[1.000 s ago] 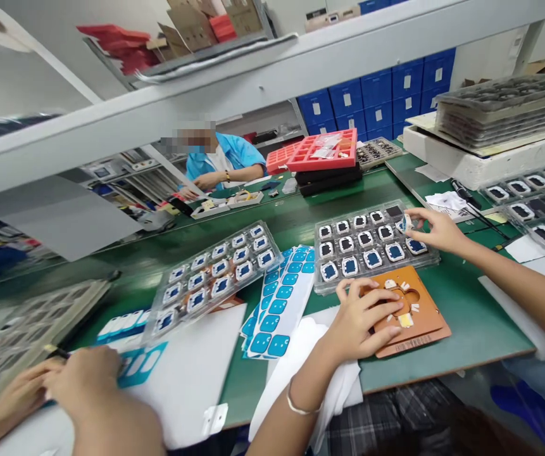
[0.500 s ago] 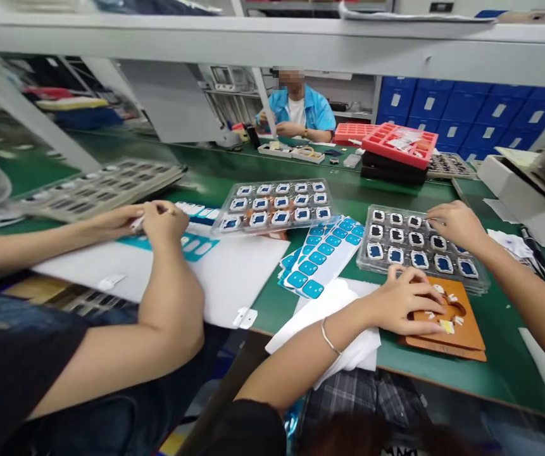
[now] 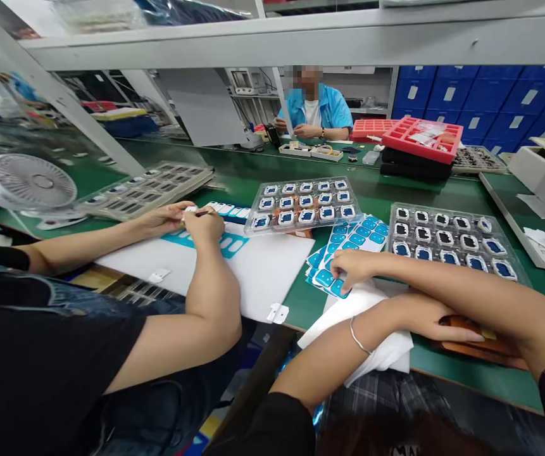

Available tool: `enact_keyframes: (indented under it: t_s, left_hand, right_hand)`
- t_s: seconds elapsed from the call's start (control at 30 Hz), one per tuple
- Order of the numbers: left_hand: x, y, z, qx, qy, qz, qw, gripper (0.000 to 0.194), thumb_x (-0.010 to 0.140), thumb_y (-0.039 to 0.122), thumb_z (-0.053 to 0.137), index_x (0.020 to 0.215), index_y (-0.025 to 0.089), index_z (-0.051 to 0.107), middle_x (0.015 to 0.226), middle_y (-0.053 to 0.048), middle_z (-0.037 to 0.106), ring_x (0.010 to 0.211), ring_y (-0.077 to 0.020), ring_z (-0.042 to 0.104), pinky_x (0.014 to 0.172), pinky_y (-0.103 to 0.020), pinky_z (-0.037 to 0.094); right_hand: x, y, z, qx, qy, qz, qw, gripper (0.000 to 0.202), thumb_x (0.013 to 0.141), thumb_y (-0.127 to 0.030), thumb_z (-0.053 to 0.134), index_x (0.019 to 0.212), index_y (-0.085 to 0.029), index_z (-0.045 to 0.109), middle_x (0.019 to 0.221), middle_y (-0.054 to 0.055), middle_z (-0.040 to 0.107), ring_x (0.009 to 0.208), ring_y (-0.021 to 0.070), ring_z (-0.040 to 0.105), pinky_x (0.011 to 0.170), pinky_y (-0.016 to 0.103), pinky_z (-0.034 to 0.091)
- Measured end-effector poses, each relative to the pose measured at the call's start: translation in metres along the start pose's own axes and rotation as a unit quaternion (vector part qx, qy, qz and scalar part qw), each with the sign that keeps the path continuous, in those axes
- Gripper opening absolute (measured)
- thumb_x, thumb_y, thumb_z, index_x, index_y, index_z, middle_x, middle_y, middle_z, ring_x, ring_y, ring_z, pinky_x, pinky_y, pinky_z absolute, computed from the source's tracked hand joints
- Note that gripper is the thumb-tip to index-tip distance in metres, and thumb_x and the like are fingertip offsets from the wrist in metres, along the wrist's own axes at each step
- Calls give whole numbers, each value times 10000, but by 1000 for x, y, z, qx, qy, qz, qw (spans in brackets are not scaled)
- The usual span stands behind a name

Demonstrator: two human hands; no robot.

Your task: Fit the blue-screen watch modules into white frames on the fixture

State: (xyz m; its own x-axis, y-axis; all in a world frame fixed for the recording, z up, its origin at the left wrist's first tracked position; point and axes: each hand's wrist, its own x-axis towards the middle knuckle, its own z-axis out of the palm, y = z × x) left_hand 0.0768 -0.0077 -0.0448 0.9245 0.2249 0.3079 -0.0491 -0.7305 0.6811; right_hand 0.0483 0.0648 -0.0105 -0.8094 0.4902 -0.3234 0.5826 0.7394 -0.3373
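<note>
Crossed at the arms, with separate positions for the left hand and right hand. At left: resting on the orange fixture, partly hidden under the right forearm; grip not determinable. At right: touching the near end of the blue sticker sheets, fingers bent; closure not determinable. Beyond the right forearm: placed beside the sheets, near parts tray. Beyond the right hand: far parts tray. Bunched under the left wrist: white cloth.
</note>
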Motion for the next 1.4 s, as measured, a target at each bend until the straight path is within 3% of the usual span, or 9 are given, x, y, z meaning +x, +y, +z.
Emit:
enact_keyframes:
  t_s: [0.23, 0.37, 0.43, 0.6, 0.77, 0.87, 1.0, 1.13, 1.4]
  left_hand:
    - [0, 3, -3, 27, -30, 7, 999, 403, 961, 312, 550, 1299, 100, 604, 1408, -49, 572, 1367, -184, 470, 1199, -203, 296]
    - [-1, 0, -1, 78, -25, -4, 997, 425, 969, 389, 531, 1313, 150, 603, 1453, -39, 529, 1363, -215, 469, 1185, -265, 337]
    - [-3, -1, 0, 106, -11, -5, 994, 455, 977, 423, 500, 1340, 162, 586, 1468, -42, 511, 1355, -236, 474, 1159, -310, 370]
    - [-7, 0, 1, 180, 65, 9, 981, 421, 963, 470, 509, 1274, 216, 637, 1384, -21, 594, 1281, -270, 504, 1060, -418, 379]
    - [-10, 5, -1, 258, 181, 79, 946, 244, 948, 394, 561, 1029, 217, 709, 1056, -19, 756, 1024, -241, 583, 933, -459, 303]
    - [-10, 8, -5, 260, 233, 101, 932, 130, 932, 219, 566, 898, 208, 691, 905, 6, 768, 902, -201, 582, 882, -433, 306]
    - [-9, 10, -9, 256, 247, 104, 929, 96, 893, 156, 581, 886, 201, 665, 864, 4, 761, 858, -197, 545, 836, -414, 313]
    - [-8, 10, -8, 255, 219, 93, 937, 114, 918, 225, 558, 933, 210, 670, 918, -16, 761, 897, -215, 534, 840, -420, 311]
    - [-9, 9, -7, 257, 146, 73, 952, 248, 964, 347, 491, 1076, 200, 656, 1044, -41, 748, 1024, -251, 528, 903, -444, 271]
  right_hand:
    - [2, -4, 1, 59, -10, 7, 998, 267, 675, -77, 800, 699, -163, 548, 857, 23, 605, 855, 182, 574, 625, 214, 377]
    - [-24, -11, -7, 103, 15, -9, 994, 287, 707, -31, 731, 816, -179, 511, 807, -22, 610, 747, 138, 574, 618, 206, 389]
    - [-58, -7, -15, 125, 74, -32, 989, 292, 736, -29, 678, 917, -183, 509, 873, -13, 623, 725, 127, 565, 618, 212, 402]
    - [-181, 36, -18, 60, 372, -138, 916, 125, 823, -72, 542, 849, -190, 572, 830, 14, 627, 761, 151, 567, 721, 275, 435]
    - [-263, 73, 21, 14, 431, -131, 893, 154, 888, -93, 553, 885, -207, 656, 832, 26, 678, 796, 155, 602, 773, 301, 456]
    - [-272, 75, 47, 39, 423, -150, 893, 165, 920, -103, 541, 916, -197, 677, 856, 36, 695, 811, 152, 597, 779, 308, 465]
    - [-267, 67, 64, -27, 408, -143, 901, 196, 918, -104, 503, 917, -179, 684, 907, 62, 697, 837, 183, 539, 749, 333, 429]
    - [-266, 63, 69, -103, 383, -124, 910, 193, 884, -123, 486, 886, -165, 674, 869, 69, 673, 823, 210, 498, 711, 360, 360]
    - [-264, 63, 73, -74, 390, -140, 907, 178, 862, -159, 504, 842, -157, 681, 832, 71, 662, 794, 203, 492, 720, 366, 358]
